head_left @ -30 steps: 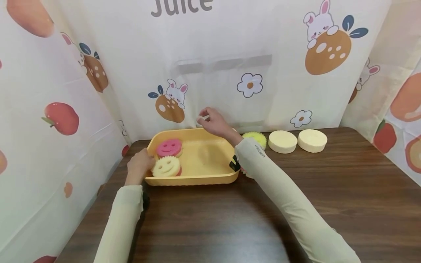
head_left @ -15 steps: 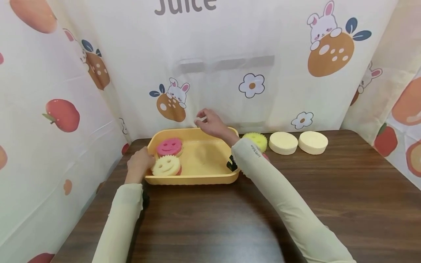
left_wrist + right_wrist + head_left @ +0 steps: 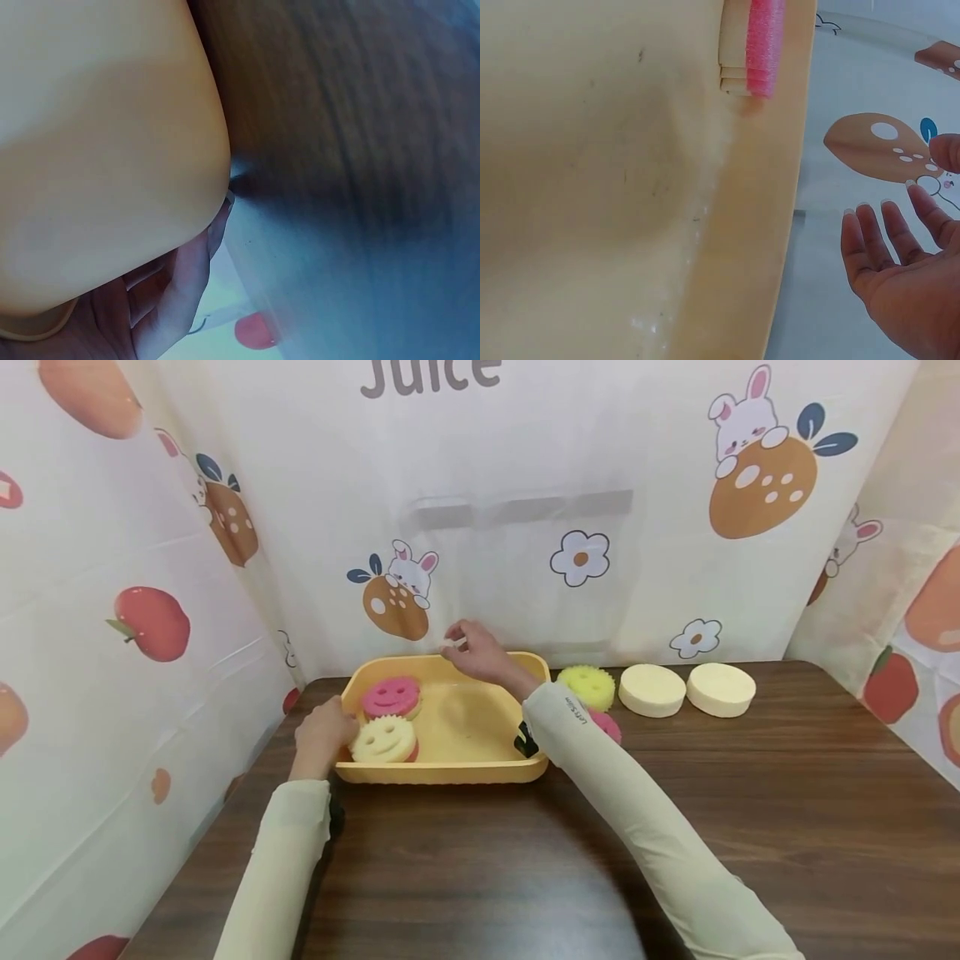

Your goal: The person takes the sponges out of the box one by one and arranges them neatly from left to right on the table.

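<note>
My left hand [image 3: 321, 735] grips the left side of a yellow plastic tray [image 3: 450, 772]. In the left wrist view, the fingers [image 3: 176, 300] lie along its outer wall. Inside the tray, at the left, rest a pink smiley sponge [image 3: 392, 696] and, in front of it, a pale yellow smiley sponge [image 3: 384, 739]. Above the tray's back rim hovers my right hand [image 3: 480, 652]. The right wrist view shows its palm [image 3: 911, 292] and loosely bent fingers holding nothing, apart from the tray wall.
Right of the tray lie a yellow-green smiley sponge [image 3: 587, 687] and a pink sponge [image 3: 606, 725] partly behind the right sleeve. Two round cream sponges [image 3: 652, 690] stand farther right at the table's back. A printed curtain [image 3: 510, 568] hangs close behind the tray.
My right hand has sunk slightly toward the tray's back rim, and its sleeve has shifted left, showing more of the pink sponge. The left hand keeps its hold on the tray.
</note>
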Motion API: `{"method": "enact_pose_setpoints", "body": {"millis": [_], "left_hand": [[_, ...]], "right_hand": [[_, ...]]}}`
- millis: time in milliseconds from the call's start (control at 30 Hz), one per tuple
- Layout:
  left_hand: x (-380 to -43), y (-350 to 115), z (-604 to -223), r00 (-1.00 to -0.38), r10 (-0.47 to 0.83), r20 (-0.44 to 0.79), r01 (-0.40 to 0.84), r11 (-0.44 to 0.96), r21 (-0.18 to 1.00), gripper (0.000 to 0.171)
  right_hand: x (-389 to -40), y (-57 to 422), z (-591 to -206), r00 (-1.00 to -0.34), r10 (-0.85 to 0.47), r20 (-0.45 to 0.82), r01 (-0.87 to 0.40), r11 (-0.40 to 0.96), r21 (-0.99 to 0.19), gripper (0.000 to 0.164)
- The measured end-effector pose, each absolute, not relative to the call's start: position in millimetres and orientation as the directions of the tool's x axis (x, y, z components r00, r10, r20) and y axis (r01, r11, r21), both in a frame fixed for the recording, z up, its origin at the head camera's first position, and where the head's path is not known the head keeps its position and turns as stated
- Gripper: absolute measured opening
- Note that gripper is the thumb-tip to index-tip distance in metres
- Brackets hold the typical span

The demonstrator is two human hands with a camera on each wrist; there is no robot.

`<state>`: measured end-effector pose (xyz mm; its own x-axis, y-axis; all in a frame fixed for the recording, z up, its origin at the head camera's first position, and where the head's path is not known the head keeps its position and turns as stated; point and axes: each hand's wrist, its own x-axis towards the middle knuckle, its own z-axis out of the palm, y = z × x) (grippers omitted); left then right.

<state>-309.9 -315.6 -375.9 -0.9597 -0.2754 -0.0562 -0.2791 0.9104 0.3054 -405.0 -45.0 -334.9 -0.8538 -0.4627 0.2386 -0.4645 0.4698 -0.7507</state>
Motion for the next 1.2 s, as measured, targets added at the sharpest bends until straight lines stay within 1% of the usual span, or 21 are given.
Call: {"method": "enact_pose_setpoints", "body": {"millis": [167,300,433,533,733,833,1000,1200], "left_hand": [[-311.3,-316.2,-376.6,-0.959,-0.278,-0.054,-0.281,0.912,0.300,0.049],[-310.6,-316.4,-377.0,-0.959,-0.278,-0.043,-0.278,0.911,0.305,0.046],[-310.9,-314.7,-378.0,-0.962,-0.270,-0.049,-0.272,0.913,0.304,0.046],[-311.8,-313.3,-378.4,-0.961,-0.270,-0.052,-0.273,0.914,0.301,0.049],[-310.9,-314.4,-378.0,-0.957,-0.286,-0.052,-0.288,0.909,0.301,0.050],[-311.3,-314.4,-379.5,-0.957,-0.282,-0.059,-0.287,0.908,0.305,0.050],[-310.5,-314.4,-382.4,-0.958,-0.279,-0.062,-0.285,0.910,0.301,0.050],[-312.4,-316.6,-381.4,-0.958,-0.286,-0.033,-0.283,0.912,0.296,0.048]], "right_hand": [[-407.1,-48.3,-342.4,-0.839,-0.488,0.239,-0.486,0.477,-0.733,0.038],[-407.2,-53.2,-348.4,-0.827,-0.512,0.231,-0.491,0.459,-0.740,0.042],[-406.2,-55.6,-352.8,-0.825,-0.523,0.212,-0.488,0.473,-0.733,0.044],[-405.8,-57.0,-354.4,-0.829,-0.521,0.205,-0.487,0.490,-0.723,0.043],[-404.1,-64.0,-354.0,-0.821,-0.535,0.200,-0.490,0.481,-0.727,0.037],[-403.6,-67.4,-356.9,-0.815,-0.544,0.201,-0.498,0.479,-0.722,0.037],[-403.1,-72.8,-364.2,-0.795,-0.571,0.205,-0.535,0.498,-0.683,0.038],[-407.1,-74.8,-368.0,-0.804,-0.560,0.200,-0.523,0.506,-0.686,0.038]]}}
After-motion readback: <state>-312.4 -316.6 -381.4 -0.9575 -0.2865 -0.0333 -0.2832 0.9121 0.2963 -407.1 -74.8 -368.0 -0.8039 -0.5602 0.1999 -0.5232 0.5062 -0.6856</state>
